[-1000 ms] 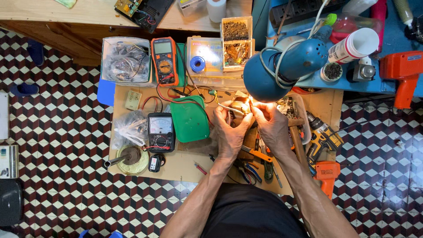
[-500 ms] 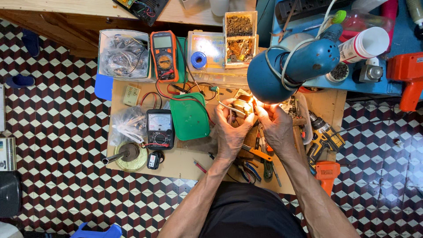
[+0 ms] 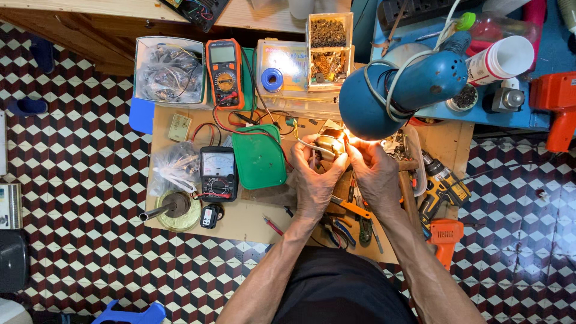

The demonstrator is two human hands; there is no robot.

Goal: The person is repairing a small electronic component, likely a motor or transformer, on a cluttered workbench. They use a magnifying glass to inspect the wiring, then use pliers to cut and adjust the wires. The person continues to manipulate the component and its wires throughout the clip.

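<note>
Both hands meet under the blue desk lamp point(image 3: 414, 84), near the far edge of the worktop point(image 3: 252, 219). My left hand point(image 3: 315, 177) wraps a small wire-wound part point(image 3: 330, 144), fingers curled closed around its near side. My right hand point(image 3: 373, 174) closes on the same part from the right, thumb and forefinger pinched at its lit corner; what the fingertips grip there I cannot tell, because glare hides it.

Risks, as I judge them:
- The lamp shade hangs just above the knuckles. A lift of either hand could strike it, and the shade may be hot.
- Thin leads run from the part toward the green lid point(image 3: 259, 157). A pull could strain or snap them.
- Red test leads cross the board between the orange multimeter point(image 3: 225, 72) and the analogue meter point(image 3: 218, 173). A snag on them could drag a meter off its place.
- Pliers point(image 3: 351, 207) lie directly below the wrists, near the front edge. A dropped part would land among them.

Containers:
- Clear box point(image 3: 168, 71), far left corner: tangled wires.
- Divided tray point(image 3: 329, 42), far edge: small brown hardware in both compartments.
- Flat clear case point(image 3: 288, 63) beside it: a blue roll rests on top; contents unclear.
- Clear bag point(image 3: 174, 168), left edge: pale parts, too small to identify.
</note>
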